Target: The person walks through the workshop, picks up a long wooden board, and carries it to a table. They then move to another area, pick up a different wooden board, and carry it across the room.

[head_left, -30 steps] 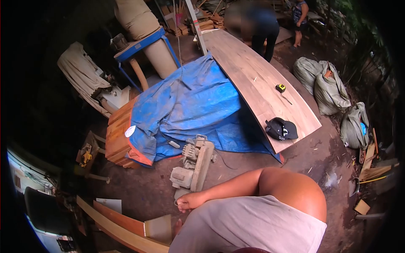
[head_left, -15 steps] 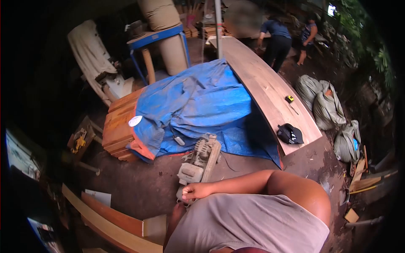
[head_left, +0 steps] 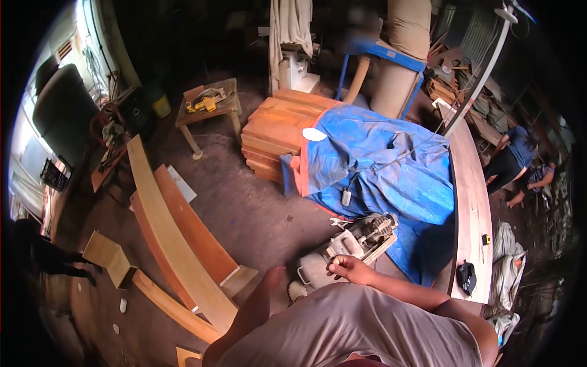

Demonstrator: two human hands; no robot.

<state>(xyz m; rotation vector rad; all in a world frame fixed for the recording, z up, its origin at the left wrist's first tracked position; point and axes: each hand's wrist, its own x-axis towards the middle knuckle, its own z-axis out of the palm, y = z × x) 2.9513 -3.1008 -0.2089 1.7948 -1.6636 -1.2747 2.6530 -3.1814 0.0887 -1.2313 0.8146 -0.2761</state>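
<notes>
My right hand (head_left: 346, 270) is in front of my body with its fingers curled together, over the near end of a dusty air compressor (head_left: 324, 263) in this view. What its fingertips pinch, if anything, I cannot make out. My left hand (head_left: 275, 282) hangs low in shadow beside the compressor's wheel (head_left: 297, 290), dark and blurred, its fingers not distinct. Behind the compressor, a blue tarp (head_left: 391, 165) drapes over a stack of wooden boards (head_left: 275, 125). A white round piece (head_left: 314, 134) lies at the tarp's edge, and a small grey box (head_left: 346, 197) rests against its side.
Long planks (head_left: 177, 244) lie on the left. A small wooden table (head_left: 229, 101) bears a yellow tool (head_left: 206, 104). Along the right runs a long board (head_left: 471, 202) with a black cap (head_left: 466, 278) and tape measure (head_left: 486, 239). People are at far right (head_left: 513, 150) and far left (head_left: 58, 254).
My view has swung left, so the tarp and compressor appear farther right and more planks show at left. My left hand shows more beside the compressor. My right hand stays curled.
</notes>
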